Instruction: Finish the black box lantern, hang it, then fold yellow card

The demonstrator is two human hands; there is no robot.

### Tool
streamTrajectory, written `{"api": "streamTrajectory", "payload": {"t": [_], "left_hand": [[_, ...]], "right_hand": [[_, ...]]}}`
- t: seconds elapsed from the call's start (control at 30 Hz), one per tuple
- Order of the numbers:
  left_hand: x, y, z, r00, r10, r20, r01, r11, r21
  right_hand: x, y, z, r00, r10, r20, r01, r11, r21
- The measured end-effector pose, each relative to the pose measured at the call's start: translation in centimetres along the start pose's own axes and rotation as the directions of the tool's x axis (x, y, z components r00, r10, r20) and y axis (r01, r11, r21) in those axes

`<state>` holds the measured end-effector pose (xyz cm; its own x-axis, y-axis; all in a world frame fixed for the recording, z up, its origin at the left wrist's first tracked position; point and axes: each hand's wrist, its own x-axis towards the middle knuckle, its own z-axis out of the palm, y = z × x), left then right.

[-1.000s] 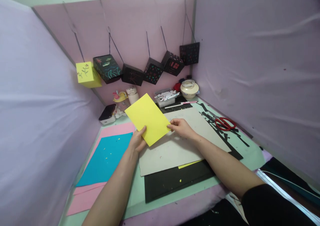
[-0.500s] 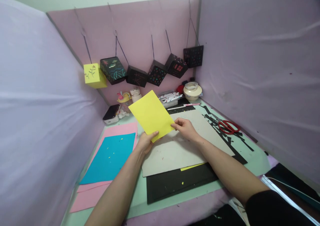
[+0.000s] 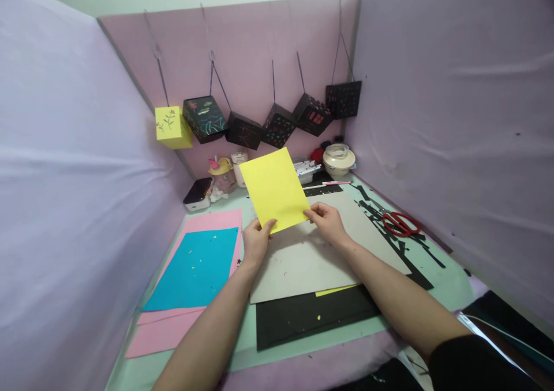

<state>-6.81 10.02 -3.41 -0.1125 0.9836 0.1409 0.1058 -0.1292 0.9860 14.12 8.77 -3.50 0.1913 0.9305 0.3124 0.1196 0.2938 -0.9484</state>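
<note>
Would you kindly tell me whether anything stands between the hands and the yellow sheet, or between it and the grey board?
Nothing visible does: the left hand and right hand hold the yellow sheet by its near corners, above the grey board, with no other thing seen in between.

L hand & R hand hold yellow sheet up, part-blocking way fwd to pens. Room to pass low btwn forearms, over grey board. R side: scissors + black scraps obstruct. L curtain & R curtain wall off flanks; hanging boxes crowd space above back edge.
</note>
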Motion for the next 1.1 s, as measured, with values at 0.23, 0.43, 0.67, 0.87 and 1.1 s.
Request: {"api": "streamTrajectory", "payload": {"t": [0.23, 0.43, 0.67, 0.87, 1.1], "left_hand": [[0.6, -0.4, 0.0, 0.990, 0.004, 0.139, 0.000, 1.000, -0.030], [0.6, -0.9, -0.1, 0.993, 0.030, 0.112, -0.028, 1.000, -0.014], [1.4, -0.6, -1.1, 0.953, 0.013, 0.304, 0.045, 0.982, -0.182], [0.7, 0.9, -2.8, 0.818, -0.108, 0.566, 0.398, 0.816, -0.419], [0.9, 0.4, -1.3, 0.941, -0.190, 0.278, 0.300, 0.848, -0.436]], "right_hand": [[0.5, -0.2, -0.7, 0.999, 0.020, -0.047, -0.019, 1.000, 0.025], [0.4, -0.2, -0.7, 0.999, 0.017, -0.036, -0.016, 1.000, 0.024], [0.6, -0.2, -1.1, 0.999, -0.018, 0.043, 0.018, 1.000, -0.001], [0.2, -0.4, -0.8, 0.978, -0.018, 0.209, 0.023, 0.999, -0.022], [0.2, -0.2, -0.8, 0.976, 0.015, 0.218, -0.003, 0.998, -0.059]]}}
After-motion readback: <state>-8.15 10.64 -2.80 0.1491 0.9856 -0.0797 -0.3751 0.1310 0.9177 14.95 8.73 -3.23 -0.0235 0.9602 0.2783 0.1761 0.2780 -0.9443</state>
